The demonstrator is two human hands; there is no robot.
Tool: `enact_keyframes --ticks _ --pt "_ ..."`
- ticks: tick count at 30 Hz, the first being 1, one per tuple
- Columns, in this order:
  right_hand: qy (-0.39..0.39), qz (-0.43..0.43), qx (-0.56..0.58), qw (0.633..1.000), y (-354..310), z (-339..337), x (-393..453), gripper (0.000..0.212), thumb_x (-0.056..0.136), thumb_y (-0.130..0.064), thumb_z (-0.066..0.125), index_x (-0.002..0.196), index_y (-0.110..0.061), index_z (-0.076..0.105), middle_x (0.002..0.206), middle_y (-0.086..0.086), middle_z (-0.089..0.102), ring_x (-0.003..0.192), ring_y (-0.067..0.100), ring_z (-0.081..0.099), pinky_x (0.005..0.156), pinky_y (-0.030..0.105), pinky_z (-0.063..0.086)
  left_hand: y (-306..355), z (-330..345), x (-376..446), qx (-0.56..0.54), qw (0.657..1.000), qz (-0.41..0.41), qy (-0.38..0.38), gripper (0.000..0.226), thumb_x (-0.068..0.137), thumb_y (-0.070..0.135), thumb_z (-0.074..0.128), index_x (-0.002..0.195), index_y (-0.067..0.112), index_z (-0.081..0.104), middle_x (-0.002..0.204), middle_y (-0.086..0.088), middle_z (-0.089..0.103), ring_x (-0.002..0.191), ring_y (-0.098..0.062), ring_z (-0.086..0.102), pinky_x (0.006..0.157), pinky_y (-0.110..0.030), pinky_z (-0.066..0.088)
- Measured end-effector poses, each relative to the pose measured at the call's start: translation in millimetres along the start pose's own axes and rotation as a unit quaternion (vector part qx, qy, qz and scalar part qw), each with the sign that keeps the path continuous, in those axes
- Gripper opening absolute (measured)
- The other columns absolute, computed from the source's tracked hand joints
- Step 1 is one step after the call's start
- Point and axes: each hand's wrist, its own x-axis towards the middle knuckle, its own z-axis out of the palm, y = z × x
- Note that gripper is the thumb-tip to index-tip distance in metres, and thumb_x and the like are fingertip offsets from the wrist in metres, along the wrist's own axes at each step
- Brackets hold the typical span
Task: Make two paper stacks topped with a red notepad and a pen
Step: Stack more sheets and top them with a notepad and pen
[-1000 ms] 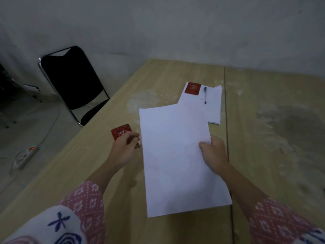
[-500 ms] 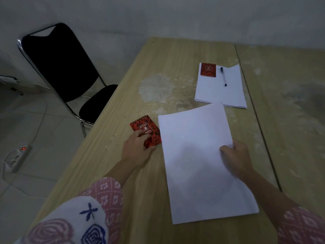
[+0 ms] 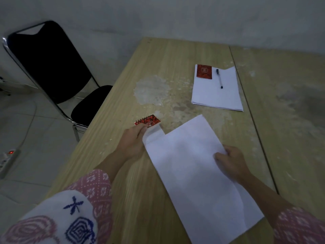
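Single view: head-worn wide-angle camera, looking forward and steeply down over the desk [image 3: 158,71] from close above its near edge. Forearms enter from the bottom of frame. The far wall [image 3: 175,18] closes the top; floor [image 3: 26,138] and chair [image 3: 52,64] fill the left side. No second view.

Matt white paper sheets [image 3: 193,173] on scuffed, blotchy wood-grain table [image 3: 167,67]; chair [image 3: 52,67] w/ shiny metal frame, black padding.
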Motion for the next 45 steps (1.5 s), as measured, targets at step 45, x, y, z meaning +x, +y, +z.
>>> enact_keyframes --ticks 45 --pt "0.017 0.059 0.144 0.988 -32 -6 38 0.027 0.087 -0.013 0.044 0.064 0.001 0.05 0.065 0.009 0.043 0.061 0.018 0.04 0.053 0.027 0.028 59 54 4 -0.282 0.938 -0.132 0.152 0.029 0.082 0.011 0.064 0.1 0.018 0.043 0.079 0.007 0.06 0.073 -0.009 0.061 0.062 -0.022 0.048"
